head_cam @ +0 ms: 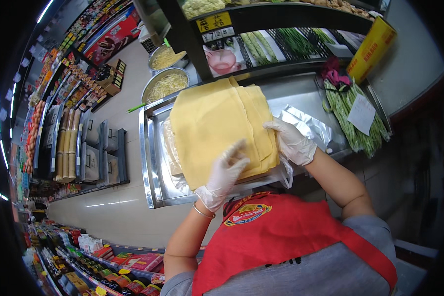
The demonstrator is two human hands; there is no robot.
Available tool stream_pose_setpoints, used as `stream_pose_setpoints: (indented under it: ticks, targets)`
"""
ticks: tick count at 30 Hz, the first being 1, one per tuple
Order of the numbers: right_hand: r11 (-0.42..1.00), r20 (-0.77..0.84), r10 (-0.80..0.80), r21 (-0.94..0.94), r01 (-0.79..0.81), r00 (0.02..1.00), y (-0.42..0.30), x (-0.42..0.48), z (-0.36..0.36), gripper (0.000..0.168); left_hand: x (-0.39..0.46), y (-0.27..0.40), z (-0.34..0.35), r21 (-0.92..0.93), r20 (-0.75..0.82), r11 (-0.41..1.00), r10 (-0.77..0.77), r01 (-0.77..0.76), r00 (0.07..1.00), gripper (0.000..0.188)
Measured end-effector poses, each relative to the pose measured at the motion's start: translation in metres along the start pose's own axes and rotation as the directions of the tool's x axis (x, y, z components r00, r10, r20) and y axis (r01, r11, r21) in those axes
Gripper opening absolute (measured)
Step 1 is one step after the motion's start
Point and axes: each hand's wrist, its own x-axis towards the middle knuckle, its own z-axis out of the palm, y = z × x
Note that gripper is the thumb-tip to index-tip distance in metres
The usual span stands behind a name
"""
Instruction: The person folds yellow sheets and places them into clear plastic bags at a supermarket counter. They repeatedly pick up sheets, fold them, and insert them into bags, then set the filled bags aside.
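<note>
A stack of thin yellow sheets, probably tofu skin point(211, 125), lies on a stainless steel counter point(153, 170). White-gloved, my right hand point(294, 142) grips the stack's right edge, thumb on top, fingers out of sight at its side. My left hand point(229, 168), also gloved and a little blurred, is over the near part of the sheets with its fingers loosely curled and apart; whether it touches them I cannot tell. Under the stack's left side shows a clear plastic bag point(172, 148) with something pale in it. Another bag point(286, 172) hangs by the near right corner.
Bagged long green beans point(349, 118) with a paper slip lie on the counter's right, beside a yellow cling-film roll point(372, 50). Silvery plastic point(305, 125) is right of the stack. Bowls of bean sprouts point(168, 85) stand beyond the left corner. A vegetable rack point(281, 44) borders the far side.
</note>
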Motion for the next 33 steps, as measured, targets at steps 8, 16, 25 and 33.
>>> stream_pose_setpoints:
  ticks: [8, 16, 25, 33]
  targets:
    - [0.999, 0.034, 0.045, 0.018, -0.046, 0.998, 0.019, -0.024, -0.030, 0.044, 0.013, 0.008, 0.043, 0.834, -0.060, 0.517, 0.434, -0.194, 0.899, 0.086]
    - [0.994, 0.009, 0.059, 0.091, -0.059, 0.998, 0.031, -0.028, -0.048, 0.047, 0.021, -0.009, 0.026, 0.824, 0.009, 0.507, 0.435, -0.253, 0.900, 0.060]
    - [0.945, -0.021, -0.139, -0.300, 0.127, 0.990, 0.030, -0.032, -0.016, 0.059, 0.028, -0.006, -0.024, -0.297, -0.086, 0.951, -0.113, 0.083, 0.990, 0.028]
    - [0.869, -0.059, -0.253, -0.452, 0.200, 0.966, 0.022, -0.026, -0.016, 0.057, -0.023, 0.059, -0.138, -0.818, -0.304, 0.519, -0.024, -0.248, 0.952, 0.051]
